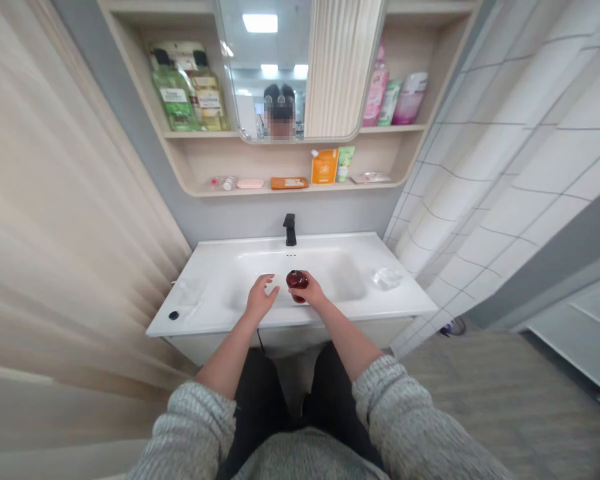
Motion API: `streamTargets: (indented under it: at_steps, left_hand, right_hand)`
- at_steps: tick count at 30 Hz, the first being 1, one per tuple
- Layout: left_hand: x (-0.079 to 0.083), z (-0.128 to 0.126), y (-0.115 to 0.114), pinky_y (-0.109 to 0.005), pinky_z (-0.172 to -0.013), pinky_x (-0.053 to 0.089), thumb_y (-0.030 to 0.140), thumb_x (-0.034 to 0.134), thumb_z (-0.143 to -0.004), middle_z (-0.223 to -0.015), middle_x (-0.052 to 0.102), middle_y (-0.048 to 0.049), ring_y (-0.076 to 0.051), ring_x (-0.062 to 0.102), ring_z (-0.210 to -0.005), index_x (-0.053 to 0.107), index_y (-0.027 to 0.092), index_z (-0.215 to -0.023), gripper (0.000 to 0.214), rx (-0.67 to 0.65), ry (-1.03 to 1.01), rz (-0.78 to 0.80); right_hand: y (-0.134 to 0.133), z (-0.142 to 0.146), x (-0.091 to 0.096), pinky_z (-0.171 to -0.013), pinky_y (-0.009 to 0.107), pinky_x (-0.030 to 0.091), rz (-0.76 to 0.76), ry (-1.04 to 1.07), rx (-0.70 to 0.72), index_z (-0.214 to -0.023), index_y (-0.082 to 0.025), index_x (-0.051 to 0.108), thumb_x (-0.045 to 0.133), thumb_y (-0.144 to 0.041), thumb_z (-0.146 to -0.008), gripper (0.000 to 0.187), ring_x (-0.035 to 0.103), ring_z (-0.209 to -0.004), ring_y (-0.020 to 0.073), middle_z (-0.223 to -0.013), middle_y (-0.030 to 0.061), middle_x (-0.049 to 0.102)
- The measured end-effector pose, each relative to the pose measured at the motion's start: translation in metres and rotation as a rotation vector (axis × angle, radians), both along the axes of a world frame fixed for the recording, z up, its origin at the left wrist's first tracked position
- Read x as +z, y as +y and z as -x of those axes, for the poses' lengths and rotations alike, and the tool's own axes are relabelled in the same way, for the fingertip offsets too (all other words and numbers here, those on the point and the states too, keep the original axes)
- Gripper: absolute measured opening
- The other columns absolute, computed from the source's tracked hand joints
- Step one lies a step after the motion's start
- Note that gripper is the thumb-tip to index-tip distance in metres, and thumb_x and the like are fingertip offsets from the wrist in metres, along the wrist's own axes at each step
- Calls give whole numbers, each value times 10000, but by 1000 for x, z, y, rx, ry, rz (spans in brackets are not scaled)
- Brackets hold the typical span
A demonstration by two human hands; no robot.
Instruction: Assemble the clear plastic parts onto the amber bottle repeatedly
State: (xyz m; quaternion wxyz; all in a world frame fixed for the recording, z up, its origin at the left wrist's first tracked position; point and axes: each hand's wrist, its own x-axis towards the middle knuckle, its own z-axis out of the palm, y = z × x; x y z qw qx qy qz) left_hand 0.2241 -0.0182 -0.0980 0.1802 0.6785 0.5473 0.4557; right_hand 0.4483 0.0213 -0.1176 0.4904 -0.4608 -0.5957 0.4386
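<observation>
Above the middle of a white ceramic washbasin [260,263], a glossy dark-red rounded bottle [295,281] sits gripped in the right hand [313,291], its fingers [304,277] curled around the body. Just beside the bottle, the left hand [260,300] hovers open, fingers spread, not touching. Smooth and probably glass, the bottle seems slippery and breakable; its rounded body offers the surest hold.

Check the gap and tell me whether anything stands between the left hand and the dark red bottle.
Nothing visible does. The open left hand is apart from the dark red bottle, held in the right hand, with only air between them above the white washbasin.
</observation>
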Motion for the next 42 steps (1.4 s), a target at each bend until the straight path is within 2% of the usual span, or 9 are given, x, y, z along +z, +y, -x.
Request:
streamTargets:
  at_steps: [4, 7, 11, 15, 22, 29, 33, 36, 42]
  left_hand:
    - [18, 33, -24, -409, -955, 632, 407, 652, -1000, -1142, 828, -104, -250, 790, -1044, 753, 220, -1256, 333, 105, -70, 51]
    - [29, 95, -55, -402, -920, 633, 518, 642, -988, -1029, 833, -77, -247, 790, -914, 785, 219, -1190, 388, 288, -66, 48]
    - [38, 193, -98, -421, -924, 633, 526, 622, -954, -1036, 826, -87, -281, 786, -964, 777, 208, -1183, 421, 646, 29, 91]
    - [38, 238, -120, -443, -938, 619, 527, 655, -910, -1032, 827, -98, -314, 780, -945, 773, 207, -1155, 421, 690, 259, 287]
    - [23, 220, -112, -452, -970, 603, 501, 681, -897, -1195, 805, -172, -380, 760, -1125, 753, 207, -1228, 449, 610, 549, 336]
    - [19, 215, -110, -461, -962, 596, 432, 649, -923, -1131, 819, -180, -385, 770, -1083, 771, 203, -1136, 335, 580, 533, 339]
    - [38, 182, -96, -421, -955, 609, 541, 667, -916, -1031, 828, -85, -307, 778, -992, 754, 245, -1131, 376, 470, 246, 237]
    - [65, 142, -73, -377, -960, 612, 568, 709, -882, -1089, 829, -66, -267, 778, -1039, 733, 243, -1094, 389, 159, 55, 197]
    - [117, 69, -28, -328, -758, 563, 545, 731, -918, -895, 794, -34, -222, 715, -788, 811, 224, -1147, 403, -111, 197, 169]
  right_hand:
    - [-1, 0, -2, -1076, 487, 609, -13, -31, 32, -1285, -249, 700, 971, -432, -584, 774, 780, -1076, 293, -1171, 50, 828]
    - [-3, -1, -3, -1091, 488, 598, -57, -88, 75, -1280, -245, 723, 974, -426, -604, 744, 776, -1109, 303, -1192, 61, 830]
    - [-4, -2, -2, -1115, 494, 586, -95, -116, 116, -1283, -249, 726, 985, -445, -620, 738, 771, -1139, 310, -1215, 63, 827]
    - [-2, -2, -3, -1110, 489, 590, -81, -98, 129, -1277, -245, 732, 984, -439, -635, 716, 768, -1137, 308, -1214, 66, 827]
    - [0, -2, -10, -1109, 489, 596, -97, -81, 125, -1293, -260, 730, 988, -435, -625, 736, 777, -1140, 305, -1203, 49, 830]
    - [-4, 0, -4, -1117, 494, 590, -72, -71, 121, -1313, -248, 722, 1004, -435, -596, 793, 789, -1115, 310, -1212, 61, 836]
    - [-5, 0, -3, -1101, 479, 597, -90, -79, 137, -1306, -250, 730, 997, -430, -617, 761, 789, -1108, 304, -1204, 55, 837]
    - [-5, 0, -3, -1101, 479, 596, -101, -91, 139, -1301, -255, 729, 995, -432, -615, 757, 786, -1112, 305, -1204, 48, 834]
    - [-6, 1, -3, -1074, 474, 609, -96, -93, 139, -1321, -258, 719, 1001, -425, -600, 791, 792, -1072, 303, -1176, 44, 831]
